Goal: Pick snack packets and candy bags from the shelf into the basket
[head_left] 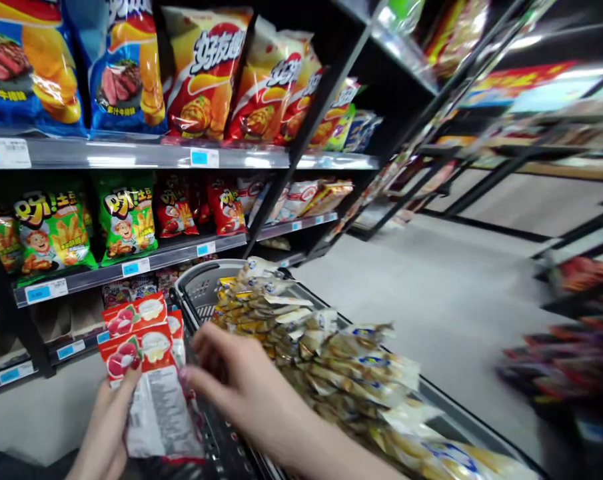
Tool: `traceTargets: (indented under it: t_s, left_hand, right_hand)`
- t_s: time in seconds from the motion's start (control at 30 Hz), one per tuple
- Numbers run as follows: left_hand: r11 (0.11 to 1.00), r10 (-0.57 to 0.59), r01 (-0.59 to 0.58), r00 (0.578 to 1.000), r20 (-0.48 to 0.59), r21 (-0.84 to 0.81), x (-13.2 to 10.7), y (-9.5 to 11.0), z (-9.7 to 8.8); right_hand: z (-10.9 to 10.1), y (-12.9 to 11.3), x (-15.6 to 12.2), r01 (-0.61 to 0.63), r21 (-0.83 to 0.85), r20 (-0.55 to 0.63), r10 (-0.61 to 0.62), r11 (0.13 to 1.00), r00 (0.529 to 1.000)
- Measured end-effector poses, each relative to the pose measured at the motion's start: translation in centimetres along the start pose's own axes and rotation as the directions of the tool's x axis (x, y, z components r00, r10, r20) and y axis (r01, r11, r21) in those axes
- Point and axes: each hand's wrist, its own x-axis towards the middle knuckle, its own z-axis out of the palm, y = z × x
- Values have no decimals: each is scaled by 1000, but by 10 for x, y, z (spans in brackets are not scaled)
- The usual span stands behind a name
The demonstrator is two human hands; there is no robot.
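My left hand is closed around a small stack of red-and-white packets with pink fruit pictured on them, its thumb pressed on the front one. Grey print covers the lower part of that packet. My right hand hovers just right of the stack, fingers curled and apart from the thumb, with nothing visible between them. Its thumb tip is close to the packets' edge; I cannot tell if it touches. Behind that hand stands a grey shopping basket or cart, filled with rows of brownish clear-wrapped packets.
Shelves on the left carry large chip bags above and green snack bags below. Price tags line the shelf edge. A pale floor runs along the aisle. Blurred goods stand at the right.
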Motion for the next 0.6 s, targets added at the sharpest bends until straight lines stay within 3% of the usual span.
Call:
traceTargets:
  t_s: [0.1, 0.27, 0.4, 0.53, 0.6]
  left_hand:
    - [998, -22, 23, 999, 30, -57, -15, -5, 21]
    - [978, -193, 191, 981, -27, -79, -23, -13, 16]
    - [966, -247, 249, 968, 28, -67, -19, -21, 11]
    - [969, -246, 245, 967, 61, 32, -17, -28, 8]
    - [975, -220, 218, 973, 64, 41, -18, -31, 0]
  right_hand:
    - [22, -6, -17, -84, 6, -28, 84, 996, 996]
    - [32, 9, -33, -127, 23, -134, 129, 992, 983]
    - [26, 9, -40, -111, 273, -272, 188, 956, 944]
    - [18, 12, -38, -97, 532, -385, 342, 841, 857]
    - [10, 15, -38, -54, 657, -362, 377, 752, 853]
